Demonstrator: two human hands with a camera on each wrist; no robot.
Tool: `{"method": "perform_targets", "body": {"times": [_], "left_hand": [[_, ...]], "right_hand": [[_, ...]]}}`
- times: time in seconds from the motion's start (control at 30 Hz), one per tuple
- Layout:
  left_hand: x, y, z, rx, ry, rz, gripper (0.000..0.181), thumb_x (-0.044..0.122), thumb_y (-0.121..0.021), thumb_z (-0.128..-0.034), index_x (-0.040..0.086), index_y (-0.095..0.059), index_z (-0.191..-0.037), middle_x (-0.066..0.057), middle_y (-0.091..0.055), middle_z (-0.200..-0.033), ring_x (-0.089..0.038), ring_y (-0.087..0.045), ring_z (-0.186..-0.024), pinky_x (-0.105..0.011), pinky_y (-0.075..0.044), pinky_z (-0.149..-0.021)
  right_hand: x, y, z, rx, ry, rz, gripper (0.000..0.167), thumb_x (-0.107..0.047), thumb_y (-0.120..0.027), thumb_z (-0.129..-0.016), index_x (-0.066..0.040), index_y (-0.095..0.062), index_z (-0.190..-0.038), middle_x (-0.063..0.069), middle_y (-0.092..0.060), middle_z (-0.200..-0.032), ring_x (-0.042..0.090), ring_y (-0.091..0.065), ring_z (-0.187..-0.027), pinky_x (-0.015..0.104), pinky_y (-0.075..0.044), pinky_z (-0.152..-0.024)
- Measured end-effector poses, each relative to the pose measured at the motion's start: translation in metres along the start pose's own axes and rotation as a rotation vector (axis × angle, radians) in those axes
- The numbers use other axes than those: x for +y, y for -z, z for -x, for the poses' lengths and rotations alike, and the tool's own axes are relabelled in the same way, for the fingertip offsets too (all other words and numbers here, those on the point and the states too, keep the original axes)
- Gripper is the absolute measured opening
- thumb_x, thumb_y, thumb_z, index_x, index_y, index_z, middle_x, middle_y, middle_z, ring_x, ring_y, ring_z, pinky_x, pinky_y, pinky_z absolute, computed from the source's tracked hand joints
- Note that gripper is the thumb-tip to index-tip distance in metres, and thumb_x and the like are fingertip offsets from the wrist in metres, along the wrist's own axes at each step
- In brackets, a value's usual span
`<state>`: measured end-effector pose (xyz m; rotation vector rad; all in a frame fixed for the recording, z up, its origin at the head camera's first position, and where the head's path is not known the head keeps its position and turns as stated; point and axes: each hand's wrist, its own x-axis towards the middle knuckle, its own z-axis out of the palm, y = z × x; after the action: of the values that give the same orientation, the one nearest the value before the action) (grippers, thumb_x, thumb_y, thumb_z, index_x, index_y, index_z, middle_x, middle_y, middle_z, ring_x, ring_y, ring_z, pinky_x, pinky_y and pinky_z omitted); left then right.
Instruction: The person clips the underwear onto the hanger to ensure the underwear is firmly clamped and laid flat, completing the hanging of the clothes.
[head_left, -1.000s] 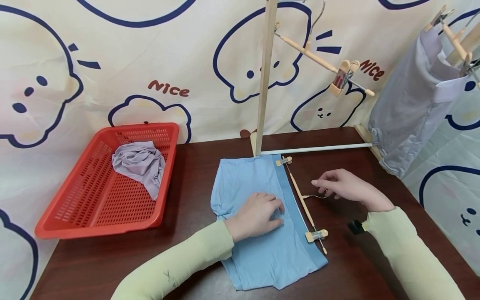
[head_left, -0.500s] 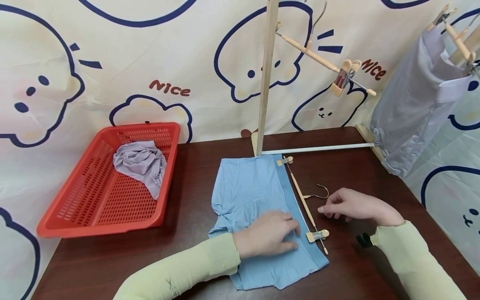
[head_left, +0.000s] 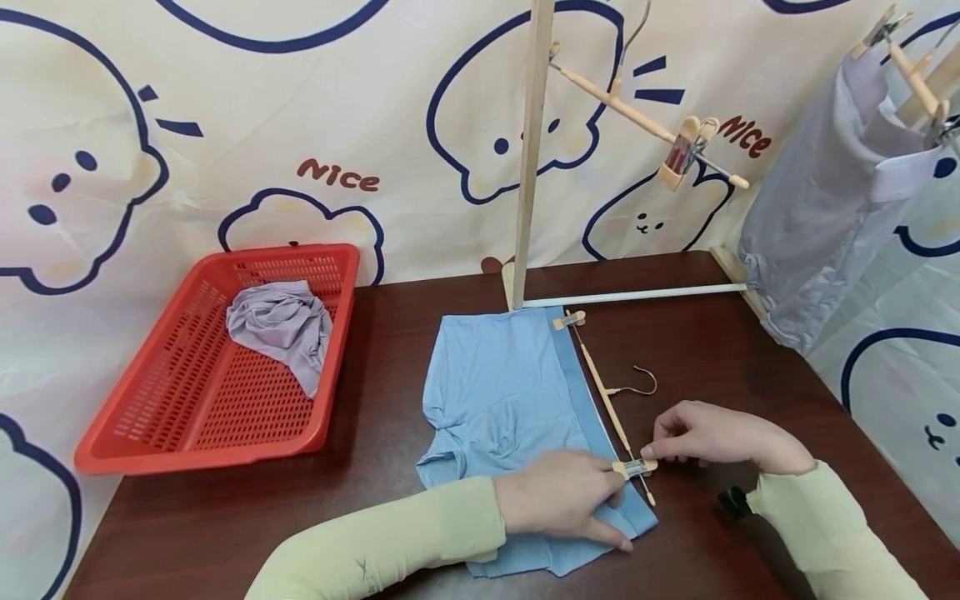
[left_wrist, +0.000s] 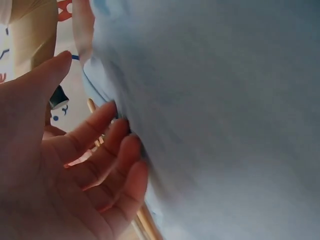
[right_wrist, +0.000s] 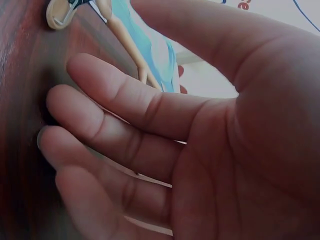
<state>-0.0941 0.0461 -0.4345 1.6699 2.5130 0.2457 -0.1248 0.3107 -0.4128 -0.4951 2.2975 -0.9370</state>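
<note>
A pair of light blue shorts [head_left: 487, 375] lies flat on the table, its waistband to the right. Along the waistband lies a clip hanger [head_left: 603, 392], with its hook pointing right. Its far clip [head_left: 569, 320] and near clip [head_left: 634, 468] both sit on the waistband edge. My left hand [head_left: 562, 496] rests over the shorts' near part, fingertips by the near clip; in the left wrist view its fingers are loosely bent beside the cloth. My right hand [head_left: 723, 437] is at the near clip's outer end, thumb and fingers apart in the right wrist view.
A red basket [head_left: 213, 462] with a crumpled mauve garment [head_left: 281, 329] stands at the left. Behind the shorts rises a rack post [head_left: 531, 158], with a white bar [head_left: 637, 296] at its foot. Another clip hanger [head_left: 615, 104] and grey-lilac trousers [head_left: 825, 200] hang at the right.
My left hand has slid over the shorts toward me and right, up to the near clip. My right hand has come from the hook down to that clip. The hanger stays put.
</note>
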Motion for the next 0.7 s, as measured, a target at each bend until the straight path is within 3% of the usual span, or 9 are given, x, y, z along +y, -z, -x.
{"method": "perform_targets", "body": {"times": [0.1, 0.3, 0.53, 0.7], "left_hand": [[0.006, -0.001, -0.004, -0.009, 0.015, -0.086, 0.048, 0.076, -0.066, -0.0818, 0.029, -0.059, -0.085, 0.019, -0.049, -0.082, 0.001, -0.047, -0.066, -0.017, -0.041, -0.056], [0.013, -0.002, -0.009, 0.0, 0.011, -0.189, 0.05, 0.076, -0.069, -0.0795, 0.028, -0.066, -0.095, 0.017, -0.056, -0.085, -0.002, -0.056, -0.069, -0.02, -0.045, -0.052], [0.014, -0.004, -0.012, 0.022, -0.032, -0.209, 0.027, 0.05, -0.076, -0.0882, 0.026, -0.067, -0.097, 0.014, -0.061, -0.089, -0.004, -0.059, -0.071, -0.022, -0.047, -0.053], [0.014, -0.007, -0.011, 0.033, -0.041, -0.121, 0.012, 0.028, -0.07, -0.0952, 0.021, -0.06, -0.096, 0.01, -0.06, -0.084, -0.006, -0.06, -0.068, -0.023, -0.047, -0.053]], "right_hand": [[-0.001, -0.002, 0.0, -0.017, 0.022, 0.008, 0.032, -0.033, -0.07, -0.097, -0.009, -0.068, -0.075, -0.004, -0.054, -0.063, 0.009, -0.047, -0.051, 0.026, -0.041, -0.047], [-0.005, -0.008, -0.003, -0.051, 0.054, -0.048, 0.03, -0.024, -0.068, -0.098, -0.008, -0.071, -0.073, 0.002, -0.065, -0.068, 0.019, -0.061, -0.058, 0.027, -0.046, -0.048], [-0.007, -0.012, -0.001, -0.043, 0.03, -0.061, 0.026, -0.019, -0.063, -0.1, -0.008, -0.068, -0.077, 0.002, -0.065, -0.071, 0.019, -0.059, -0.06, 0.028, -0.048, -0.05], [-0.006, -0.01, 0.005, -0.024, 0.043, -0.049, 0.026, -0.024, -0.058, -0.105, -0.01, -0.064, -0.083, 0.002, -0.065, -0.08, 0.02, -0.061, -0.066, 0.032, -0.051, -0.052]]}}
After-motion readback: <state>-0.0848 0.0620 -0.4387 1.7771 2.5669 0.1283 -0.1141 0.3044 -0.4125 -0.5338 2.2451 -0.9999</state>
